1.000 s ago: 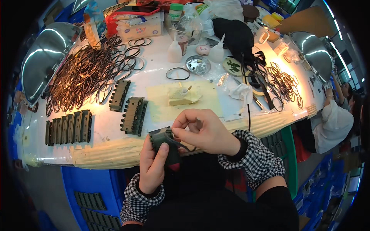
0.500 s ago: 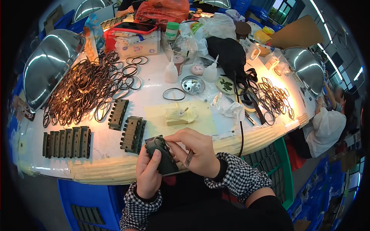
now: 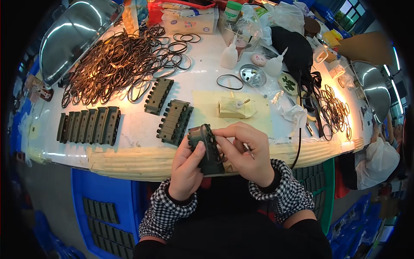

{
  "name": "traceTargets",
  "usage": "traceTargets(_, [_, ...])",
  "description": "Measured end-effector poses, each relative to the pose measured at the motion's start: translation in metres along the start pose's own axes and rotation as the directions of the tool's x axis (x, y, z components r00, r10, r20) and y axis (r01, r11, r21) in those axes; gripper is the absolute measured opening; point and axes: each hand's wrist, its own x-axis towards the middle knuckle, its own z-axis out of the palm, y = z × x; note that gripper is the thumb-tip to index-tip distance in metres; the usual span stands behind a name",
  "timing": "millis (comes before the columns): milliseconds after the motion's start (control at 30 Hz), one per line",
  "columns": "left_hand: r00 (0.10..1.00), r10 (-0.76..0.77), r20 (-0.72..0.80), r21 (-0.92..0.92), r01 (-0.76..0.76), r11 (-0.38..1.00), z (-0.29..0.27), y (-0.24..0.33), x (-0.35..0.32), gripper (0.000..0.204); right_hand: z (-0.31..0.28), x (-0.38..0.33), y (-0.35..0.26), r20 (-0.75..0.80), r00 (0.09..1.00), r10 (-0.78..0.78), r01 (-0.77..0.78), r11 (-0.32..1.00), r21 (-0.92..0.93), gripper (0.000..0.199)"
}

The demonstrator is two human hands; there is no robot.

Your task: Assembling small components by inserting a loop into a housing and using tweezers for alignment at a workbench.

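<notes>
White tabletop [image 3: 207,93] under lamps | our left hand [image 3: 186,166] grips block [image 3: 209,151] upright at table edge | our right hand [image 3: 243,151], just right of it, pinches ring [image 3: 206,136] onto block top

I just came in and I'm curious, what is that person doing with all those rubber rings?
A person holds a dark green plastic block over the table's near edge. The left hand grips the block from below, while the right hand presses a black rubber ring onto its top. More green blocks lie in a row on the table, and a big pile of rings sits behind them.
</notes>
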Motion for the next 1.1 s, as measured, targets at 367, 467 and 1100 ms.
traceTargets(367, [1.000,-0.004,-0.007,-0.004,0.004,1.000,-0.003,-0.001,-0.001,0.036,0.006,-0.004,0.005,-0.036,0.999,0.029,-0.025,0.994,0.102,0.022])
traceTargets(467, [1.000,0.017,0.006,0.021,-0.018,1.000,0.000,-0.001,-0.002,0.036,0.008,-0.005,0.011,-0.019,1.000,-0.013,0.016,0.986,0.164,0.024])
traceTargets(1100, [0.999,-0.049,0.002,-0.027,0.050,0.998,-0.006,0.002,-0.003,0.034,0.006,-0.011,0.003,-0.009,1.000,-0.001,0.002,0.994,0.109,0.025])
